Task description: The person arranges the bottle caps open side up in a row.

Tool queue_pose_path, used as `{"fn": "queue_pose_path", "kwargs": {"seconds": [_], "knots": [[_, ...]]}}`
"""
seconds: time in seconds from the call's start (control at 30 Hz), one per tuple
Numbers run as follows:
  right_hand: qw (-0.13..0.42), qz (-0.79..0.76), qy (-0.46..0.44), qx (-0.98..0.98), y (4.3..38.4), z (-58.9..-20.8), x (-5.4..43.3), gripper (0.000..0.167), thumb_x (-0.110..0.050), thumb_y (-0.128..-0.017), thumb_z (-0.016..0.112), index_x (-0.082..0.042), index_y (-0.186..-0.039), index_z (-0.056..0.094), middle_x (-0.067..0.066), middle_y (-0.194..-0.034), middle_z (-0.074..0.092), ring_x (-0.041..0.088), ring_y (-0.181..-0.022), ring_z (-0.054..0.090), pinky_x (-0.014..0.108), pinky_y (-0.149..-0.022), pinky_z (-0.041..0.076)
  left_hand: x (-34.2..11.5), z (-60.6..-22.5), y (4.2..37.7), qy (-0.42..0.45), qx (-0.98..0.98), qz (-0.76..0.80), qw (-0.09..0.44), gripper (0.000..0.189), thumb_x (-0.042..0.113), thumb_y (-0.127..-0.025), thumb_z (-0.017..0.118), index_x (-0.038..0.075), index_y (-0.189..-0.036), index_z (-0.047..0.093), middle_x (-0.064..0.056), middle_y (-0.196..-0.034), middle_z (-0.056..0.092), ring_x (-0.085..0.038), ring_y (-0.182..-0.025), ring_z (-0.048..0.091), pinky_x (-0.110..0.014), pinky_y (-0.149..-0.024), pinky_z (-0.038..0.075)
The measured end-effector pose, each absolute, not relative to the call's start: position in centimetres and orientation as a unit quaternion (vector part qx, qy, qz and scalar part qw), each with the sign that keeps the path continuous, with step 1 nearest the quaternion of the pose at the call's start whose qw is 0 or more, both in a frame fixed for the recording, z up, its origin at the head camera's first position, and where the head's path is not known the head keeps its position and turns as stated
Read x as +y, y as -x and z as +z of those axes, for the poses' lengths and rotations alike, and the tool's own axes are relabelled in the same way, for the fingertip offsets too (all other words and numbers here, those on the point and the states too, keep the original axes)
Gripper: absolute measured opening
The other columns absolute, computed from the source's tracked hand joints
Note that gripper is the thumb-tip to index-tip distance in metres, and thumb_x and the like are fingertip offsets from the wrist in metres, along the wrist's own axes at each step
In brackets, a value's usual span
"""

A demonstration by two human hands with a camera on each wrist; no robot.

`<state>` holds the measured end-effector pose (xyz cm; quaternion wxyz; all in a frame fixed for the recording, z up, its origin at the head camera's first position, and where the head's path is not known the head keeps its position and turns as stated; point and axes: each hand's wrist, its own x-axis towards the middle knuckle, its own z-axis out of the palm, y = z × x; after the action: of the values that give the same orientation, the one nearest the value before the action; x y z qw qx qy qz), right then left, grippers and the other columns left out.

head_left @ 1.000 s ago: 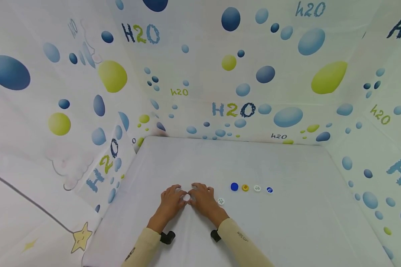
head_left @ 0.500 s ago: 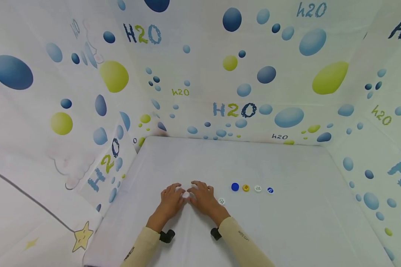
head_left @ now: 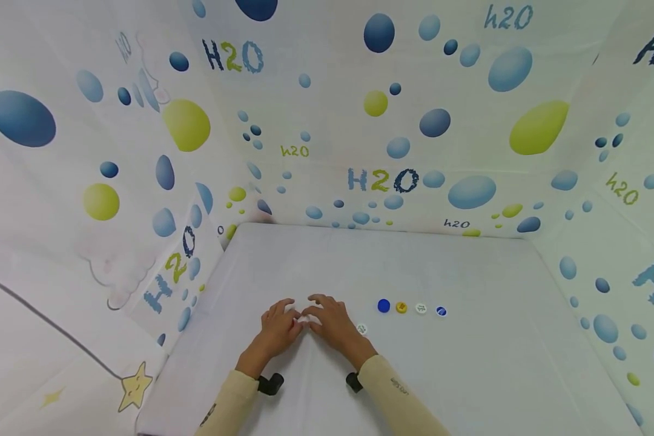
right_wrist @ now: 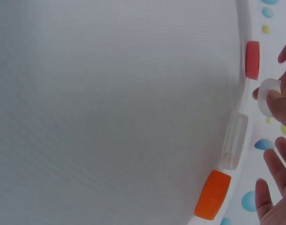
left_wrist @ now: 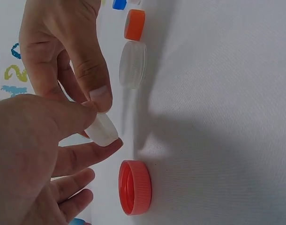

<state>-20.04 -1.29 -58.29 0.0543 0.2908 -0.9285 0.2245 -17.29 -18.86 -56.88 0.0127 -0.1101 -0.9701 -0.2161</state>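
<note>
In the head view the left hand (head_left: 278, 329) and the right hand (head_left: 331, 322) meet over the white table (head_left: 469, 363), a sliver of a translucent cap (head_left: 304, 319) showing between their fingertips. Toward the right hand's side a blue disc (head_left: 384, 306), a yellow disc (head_left: 401, 307), a white disc (head_left: 421, 309) and a blue-and-white disc (head_left: 441, 311) form a row. The step in hand looks to be handling this one cap, and the next move would seem to call for one hand to take it alone while the other lets go

In the left wrist view the cap is tilted and appears clear of the table, pinched by the left thumb and index finger, with the right thumb gripping its opposite end; the left hand's other fingers hold nothing. A red cap (left_wrist: 142, 188) lies near the left hand, a clear cap (left_wrist: 133, 65) and an orange cap (left_wrist: 135, 25) nearer the right

In the right wrist view the right thumb lies on the cap, and that hand's lower fingers are spread, apart from it; the right index fingertip is hidden
</note>
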Motion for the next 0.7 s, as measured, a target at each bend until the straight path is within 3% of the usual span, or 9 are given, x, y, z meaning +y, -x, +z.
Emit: {"fn": "queue_pose_path", "kwargs": {"seconds": [0.37,0.7], "knots": [[0.116,0.172,-0.347,-0.915,20.34,-58.8,-1.22,0.024,-0.033,-0.089,0.066,-0.029,-0.113,0.07,-0.009,-0.105,0.061,0.009,-0.098,0.055,0.028,-0.085,0.045,-19.23,-57.03,17.3,0.093,-0.968,-0.233,-0.014,0.023,0.032,-0.093,0.057,0.012,-0.1,0.067,-0.013,-0.136,0.046,-0.035,-0.129,0.035,-0.061,-0.097,0.026],[0.156,0.188,-0.354,-0.903,20.53,-58.97,-1.24,0.022,-0.037,-0.09,0.062,-0.026,-0.108,0.072,-0.004,-0.113,0.059,0.012,-0.102,0.056,0.029,-0.085,0.047,-19.24,-56.81,17.14,0.088,-0.965,-0.247,-0.023,0.027,0.035,-0.097,0.051,0.014,-0.101,0.068,-0.014,-0.136,0.047,-0.037,-0.129,0.036,-0.063,-0.097,0.026]]}}
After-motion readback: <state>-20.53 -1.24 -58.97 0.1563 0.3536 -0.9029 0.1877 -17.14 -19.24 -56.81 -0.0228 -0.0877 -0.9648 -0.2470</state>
